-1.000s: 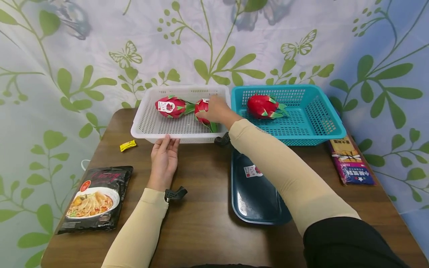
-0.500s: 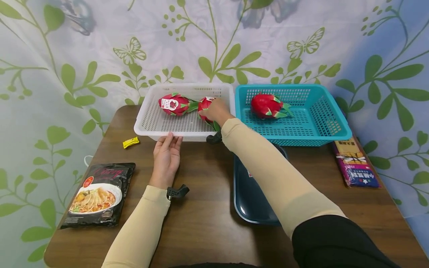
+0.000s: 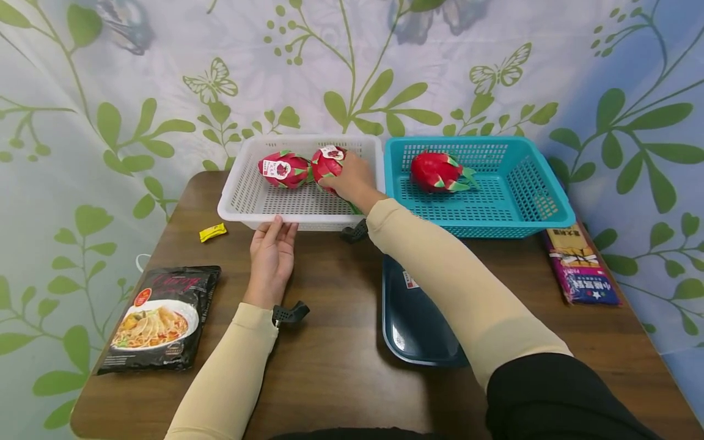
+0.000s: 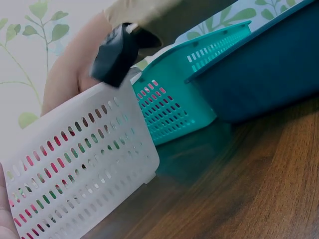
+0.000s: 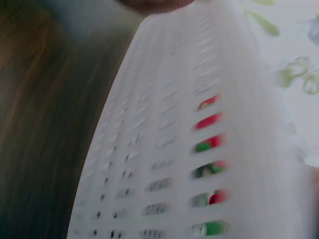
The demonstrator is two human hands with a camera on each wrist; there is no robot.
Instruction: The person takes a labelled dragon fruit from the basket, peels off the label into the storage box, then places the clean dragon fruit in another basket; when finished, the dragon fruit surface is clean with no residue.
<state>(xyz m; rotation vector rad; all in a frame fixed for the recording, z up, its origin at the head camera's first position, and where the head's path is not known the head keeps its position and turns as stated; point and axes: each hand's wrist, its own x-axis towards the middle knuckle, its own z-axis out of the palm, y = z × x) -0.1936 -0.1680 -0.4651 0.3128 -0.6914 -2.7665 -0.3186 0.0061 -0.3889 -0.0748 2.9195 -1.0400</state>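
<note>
My right hand [image 3: 354, 180] grips a red dragon fruit [image 3: 324, 166] inside the white basket [image 3: 275, 217]. This fruit's labelled face shows, and it sits against the leafy end of a second labelled dragon fruit [image 3: 283, 169] on the left. My left hand [image 3: 272, 260] is palm up at the basket's front, its fairly straight fingers touching the rim. In the left wrist view, part of the left hand [image 4: 5, 214] shows beside the basket wall [image 4: 75, 159], with red and green visible through the slots. The right wrist view shows the slotted wall [image 5: 159, 149] close up, blurred.
To the right stands a teal basket [image 3: 495, 231] with one dragon fruit [image 3: 437, 172]. A dark blue tray [image 3: 418, 330] lies under my right forearm. On the table [image 3: 330, 366] are a black noodle packet [image 3: 159, 318], a yellow wrapped sweet [image 3: 212, 232] and a purple packet [image 3: 585, 269].
The dragon fruit in my right hand has moved left against the other one and turned, so its label faces up more. My left hand has stayed at the rim.
</note>
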